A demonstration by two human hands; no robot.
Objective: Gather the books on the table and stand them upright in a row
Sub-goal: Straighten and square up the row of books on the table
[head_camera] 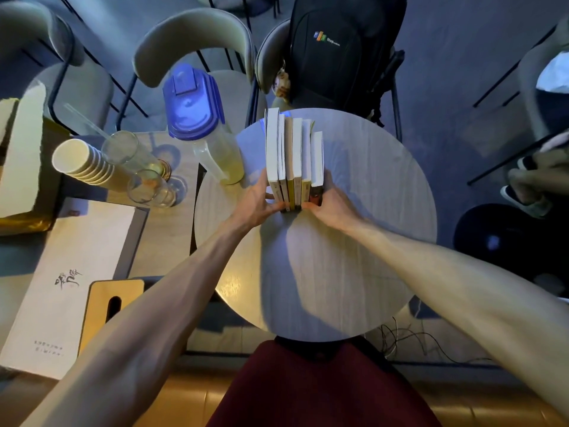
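Several books (pixel 294 152) stand upright side by side in one tight row on the round pale table (pixel 369 241), their spines facing me. The rightmost book (pixel 317 161) is shorter with a dark red spine. My left hand (pixel 258 201) presses flat against the left end of the row. On the opposite end, my right hand (pixel 331 201) pushes against the short book. Both hands squeeze the row between them near the spines.
A plastic pitcher with a blue lid (pixel 200 118) stands just left of the books. Two glasses (pixel 144 177) and a stack of paper cups (pixel 83 161) sit on the adjoining table. A black backpack (pixel 341 50) rests on a chair behind.
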